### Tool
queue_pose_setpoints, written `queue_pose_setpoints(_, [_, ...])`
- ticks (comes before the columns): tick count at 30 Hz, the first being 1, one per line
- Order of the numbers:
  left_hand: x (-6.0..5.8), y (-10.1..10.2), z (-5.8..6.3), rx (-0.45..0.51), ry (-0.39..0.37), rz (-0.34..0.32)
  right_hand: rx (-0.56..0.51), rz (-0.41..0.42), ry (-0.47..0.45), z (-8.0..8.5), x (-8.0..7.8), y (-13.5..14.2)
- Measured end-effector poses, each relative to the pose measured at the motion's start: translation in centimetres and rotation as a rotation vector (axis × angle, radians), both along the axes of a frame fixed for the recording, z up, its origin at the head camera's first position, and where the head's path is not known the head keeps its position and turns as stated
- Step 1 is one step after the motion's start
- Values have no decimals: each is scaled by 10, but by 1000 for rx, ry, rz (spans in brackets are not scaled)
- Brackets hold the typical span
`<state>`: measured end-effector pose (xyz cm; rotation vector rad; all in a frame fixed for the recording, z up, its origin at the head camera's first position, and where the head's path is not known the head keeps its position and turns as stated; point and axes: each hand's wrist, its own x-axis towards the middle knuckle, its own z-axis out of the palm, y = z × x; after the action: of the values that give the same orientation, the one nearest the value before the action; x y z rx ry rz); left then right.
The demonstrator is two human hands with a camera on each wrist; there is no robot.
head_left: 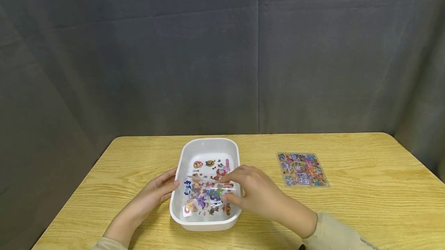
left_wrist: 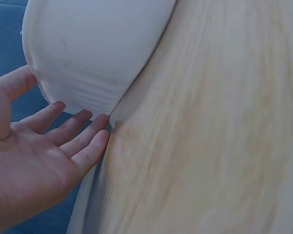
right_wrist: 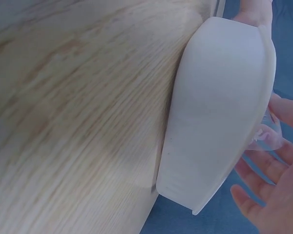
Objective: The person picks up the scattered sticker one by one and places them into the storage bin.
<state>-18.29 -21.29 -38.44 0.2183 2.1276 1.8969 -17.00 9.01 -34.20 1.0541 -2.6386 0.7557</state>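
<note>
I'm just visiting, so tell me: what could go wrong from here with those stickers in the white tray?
The clear sticker sheet could crease, since the right hand pinches it only near one edge.

It might also drag the other stickers in the tray, which it seems to overlap.

The tray could slide, as the left hand only touches one side.

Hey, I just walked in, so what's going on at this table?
A person is handling clear sticker sheets at a wooden table. Their right hand pinches a clear printed sheet at the white tub, with more colorful stickers showing in the tub beyond it. Their left hand touches the tub's left side. Another colorful sheet lies flat on the table, right of the tub.
</note>
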Motion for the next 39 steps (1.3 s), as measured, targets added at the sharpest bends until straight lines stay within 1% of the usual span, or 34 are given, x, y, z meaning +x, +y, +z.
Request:
queue_pose_setpoints(5, [0, -1, -1, 0, -6, -5, 1, -4, -18, -1, 1, 1])
queue_pose_setpoints(20, [0, -2, -2, 3, -5, -9, -14, 16, 28, -3, 2, 2])
queue_pose_setpoints(28, [0, -2, -1, 7, 8, -21, -34, 2, 16, -1, 3, 5])
queue_pose_setpoints(39, [0, -2, 0, 7, 13, -26, -66, -10, 44, -1, 3, 12])
